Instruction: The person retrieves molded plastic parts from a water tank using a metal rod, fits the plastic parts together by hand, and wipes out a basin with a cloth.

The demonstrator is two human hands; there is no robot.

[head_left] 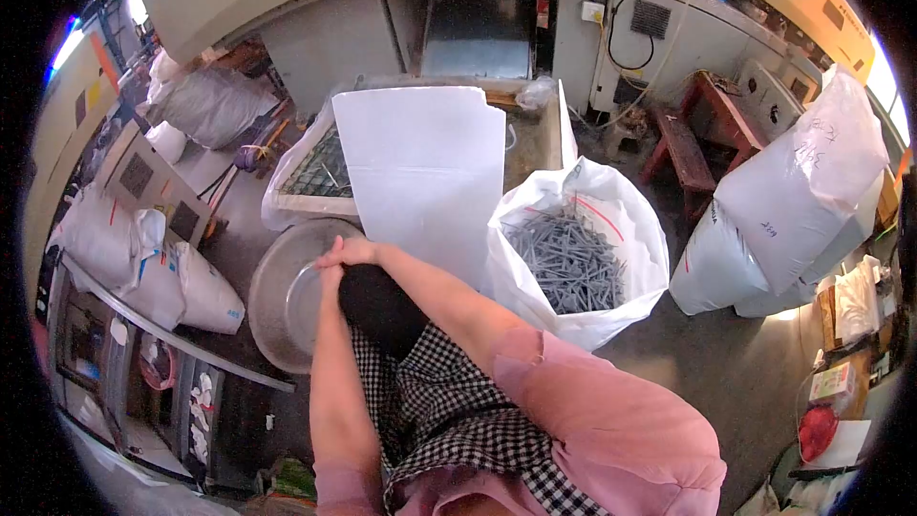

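Observation:
My left hand (330, 256) and my right hand (359, 250) are clasped together at the front of my raised knee (374, 296), which is covered in black. Their fingers fold against each other, and I see no object in them. Just left of the hands is a wide round metal basin (277, 301) on the floor. A large white sheet of board (425, 172) stands beyond them, leaning on a shallow tray lined with white (320, 203). To the right, an open white sack (645, 272) holds a heap of small grey plastic-looking parts (568, 258).
A machine with a dark chute opening (478, 29) spans the back. At right are a reddish-brown step stool (697, 148) and full white sacks (793, 191). More sacks (205, 287) and a metal-framed rack (181, 344) line the left. Bare floor (688, 363) shows right of me.

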